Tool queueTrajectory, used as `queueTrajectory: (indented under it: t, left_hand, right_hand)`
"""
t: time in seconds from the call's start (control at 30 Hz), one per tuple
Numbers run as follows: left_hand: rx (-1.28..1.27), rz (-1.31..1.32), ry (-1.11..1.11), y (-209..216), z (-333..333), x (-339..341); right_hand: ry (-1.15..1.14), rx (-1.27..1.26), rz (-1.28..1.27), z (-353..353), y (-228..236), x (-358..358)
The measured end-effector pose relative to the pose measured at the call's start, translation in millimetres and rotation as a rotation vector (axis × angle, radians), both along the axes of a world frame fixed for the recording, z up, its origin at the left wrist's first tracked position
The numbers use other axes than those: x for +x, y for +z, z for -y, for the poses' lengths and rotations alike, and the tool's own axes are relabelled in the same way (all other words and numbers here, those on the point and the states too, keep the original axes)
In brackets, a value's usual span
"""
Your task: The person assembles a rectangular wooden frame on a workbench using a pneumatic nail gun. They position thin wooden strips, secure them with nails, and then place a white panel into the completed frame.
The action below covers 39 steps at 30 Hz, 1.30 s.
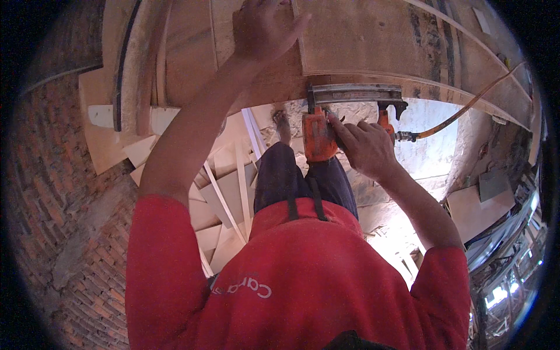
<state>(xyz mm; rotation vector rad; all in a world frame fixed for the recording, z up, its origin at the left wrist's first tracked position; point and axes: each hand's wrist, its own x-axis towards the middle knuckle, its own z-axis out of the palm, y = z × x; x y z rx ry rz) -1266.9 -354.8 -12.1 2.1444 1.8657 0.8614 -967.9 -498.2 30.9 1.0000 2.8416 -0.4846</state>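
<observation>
My right hand (367,146) is wrapped round the grip of an orange pneumatic nail gun (319,137), just off the near edge of the workbench. The tool's long metal magazine (356,92) lies crosswise, by the front edge of a wooden panel (361,44). An air hose (455,119) is coupled to the back of the tool and runs off to the right. My left hand (265,29) reaches far forward over the boards, its thumb spread to the right and its fingertips partly cut off at the top edge. I see nothing held in it.
Wooden strips (146,64) stretch along the bench at the left. Below, offcuts and thin slats (224,198) litter the floor beside my legs. A brick wall (58,204) rises on the left. Sheet pieces (481,207) lean at the right, near a stack of other material.
</observation>
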Motion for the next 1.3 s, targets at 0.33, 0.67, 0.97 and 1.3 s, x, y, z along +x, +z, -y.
queueTrajectory:
  t: [0.33, 0.67, 0.97, 1.3]
  left_hand:
    - [-0.117, -0.255, 0.329, -17.6, -25.6, 37.5]
    - [-0.169, -0.202, 0.296, -17.2, -26.0, 39.9]
    - [-0.182, -0.221, 0.279, -19.8, -29.2, 38.7]
    - [-0.178, -0.216, 0.299, -34.3, -30.1, 37.2]
  right_hand:
    - [-0.011, 0.031, -0.003, -4.9, -5.6, -5.6]
    - [-0.038, -0.031, 0.042, -1.1, -17.6, -2.6]
    - [-0.076, -0.108, 0.078, -5.1, -9.4, -7.6]
    - [-0.072, -0.117, 0.069, -4.5, -5.9, -5.0]
